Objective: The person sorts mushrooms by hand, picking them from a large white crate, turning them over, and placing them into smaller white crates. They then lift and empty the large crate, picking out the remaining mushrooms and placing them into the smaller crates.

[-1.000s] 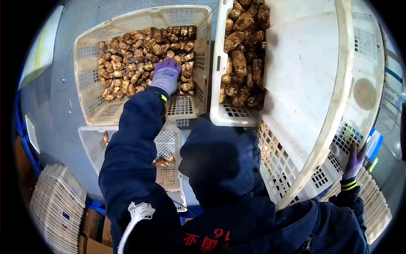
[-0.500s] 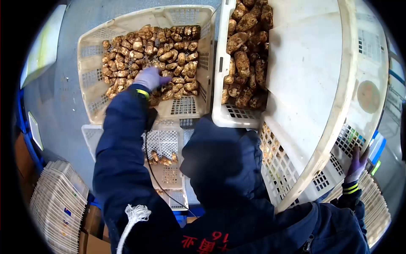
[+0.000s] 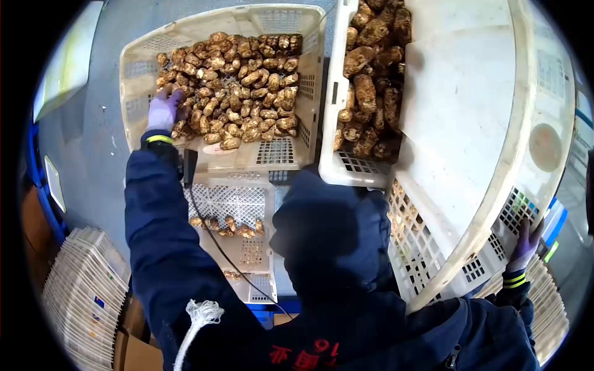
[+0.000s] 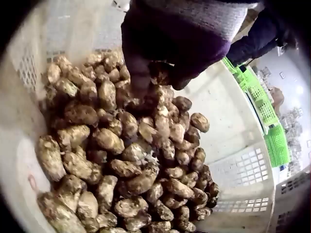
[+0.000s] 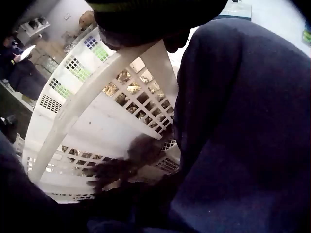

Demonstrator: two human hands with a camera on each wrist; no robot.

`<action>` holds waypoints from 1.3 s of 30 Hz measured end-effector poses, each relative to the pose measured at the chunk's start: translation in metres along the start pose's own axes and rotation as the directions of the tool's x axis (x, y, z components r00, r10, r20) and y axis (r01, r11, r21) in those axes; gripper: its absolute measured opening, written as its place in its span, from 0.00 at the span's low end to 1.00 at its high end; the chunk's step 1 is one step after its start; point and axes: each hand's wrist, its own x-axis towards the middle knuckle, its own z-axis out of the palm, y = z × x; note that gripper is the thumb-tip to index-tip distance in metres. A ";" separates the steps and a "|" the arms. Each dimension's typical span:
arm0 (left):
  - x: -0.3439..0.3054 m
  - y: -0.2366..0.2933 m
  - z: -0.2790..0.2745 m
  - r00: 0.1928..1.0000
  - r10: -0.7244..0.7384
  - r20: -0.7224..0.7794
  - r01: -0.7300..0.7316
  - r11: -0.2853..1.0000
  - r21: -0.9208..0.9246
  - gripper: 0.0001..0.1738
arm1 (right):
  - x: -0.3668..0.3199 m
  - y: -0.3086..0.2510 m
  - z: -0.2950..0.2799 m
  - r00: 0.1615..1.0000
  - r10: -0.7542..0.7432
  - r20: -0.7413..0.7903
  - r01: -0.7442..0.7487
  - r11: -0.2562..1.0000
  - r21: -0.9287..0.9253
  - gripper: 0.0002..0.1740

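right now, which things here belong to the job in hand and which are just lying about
In hand: left hand on the tubers; their pale crate; right hand against the tilted crate.
Lying about: stacked baskets at lower left; cardboard box.

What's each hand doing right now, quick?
Left hand: among the tubers, grip cannot be told.
Right hand: open, pressing the tilted crate.

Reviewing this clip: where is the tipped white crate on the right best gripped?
At the latticed wall by its near corner, coming from the outer right, where the right hand rests. The tipped crate shows a broad smooth face; only the holes and rim give fingers purchase.
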 end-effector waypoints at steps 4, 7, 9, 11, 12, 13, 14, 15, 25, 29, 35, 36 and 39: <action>-0.029 -0.008 0.007 0.978 -0.190 0.085 0.140 0.901 0.411 0.37 | -0.002 0.001 0.000 0.999 -0.017 -0.036 0.017 1.000 0.002 0.32; -0.080 0.014 0.048 0.707 -0.430 0.562 0.175 0.876 0.450 0.20 | -0.001 0.003 -0.001 0.999 -0.027 -0.029 0.027 0.999 -0.020 0.33; -0.048 -0.053 0.080 0.753 -0.284 0.594 -0.190 0.771 0.608 0.17 | -0.003 -0.001 0.002 0.999 -0.023 -0.027 0.023 1.000 0.001 0.32; -0.042 -0.023 0.087 0.694 -0.088 0.714 -0.425 0.751 0.506 0.23 | -0.002 -0.002 0.002 0.999 -0.025 -0.033 0.025 1.000 -0.004 0.32; -0.040 -0.010 0.094 0.756 0.166 0.633 -0.415 0.870 0.267 0.23 | -0.002 -0.002 0.001 0.999 -0.028 -0.036 0.027 0.999 -0.022 0.32; -0.032 0.006 0.095 0.816 0.216 0.537 -0.362 0.914 0.183 0.24 | -0.002 -0.001 0.001 0.999 -0.026 -0.036 0.025 0.999 -0.037 0.32; -0.026 0.024 0.097 0.863 0.261 0.432 -0.327 0.941 0.084 0.25 | -0.003 -0.004 0.002 1.000 -0.003 -0.022 0.003 1.000 -0.008 0.31; -0.028 0.043 0.103 0.869 0.282 0.406 -0.368 0.917 0.153 0.25 | -0.003 -0.004 0.002 1.000 -0.009 -0.019 0.009 1.000 0.008 0.31; -0.047 0.063 0.139 0.765 0.322 0.557 -0.601 0.047 0.798 0.40 | -0.005 -0.004 -0.002 1.000 0.023 0.002 -0.022 0.998 -0.059 0.32; -0.043 0.043 0.065 0.891 0.272 0.363 -0.380 0.011 0.925 0.36 | -0.004 -0.002 -0.001 1.000 0.026 -0.002 -0.026 0.999 0.020 0.31; -0.050 0.066 0.151 0.764 0.527 0.371 -0.601 0.374 0.707 0.20 | -0.006 -0.009 0.003 1.000 0.000 -0.007 0.000 1.000 0.004 0.31; -0.044 0.074 0.172 0.857 0.344 0.383 -0.500 0.381 0.778 0.19 | -0.006 -0.009 0.003 1.000 -0.008 -0.018 0.007 1.000 -0.021 0.31; -0.051 0.096 0.210 0.946 0.101 0.309 -0.324 0.356 0.876 0.18 | -0.005 -0.005 0.003 1.000 -0.005 -0.015 0.005 0.999 0.039 0.31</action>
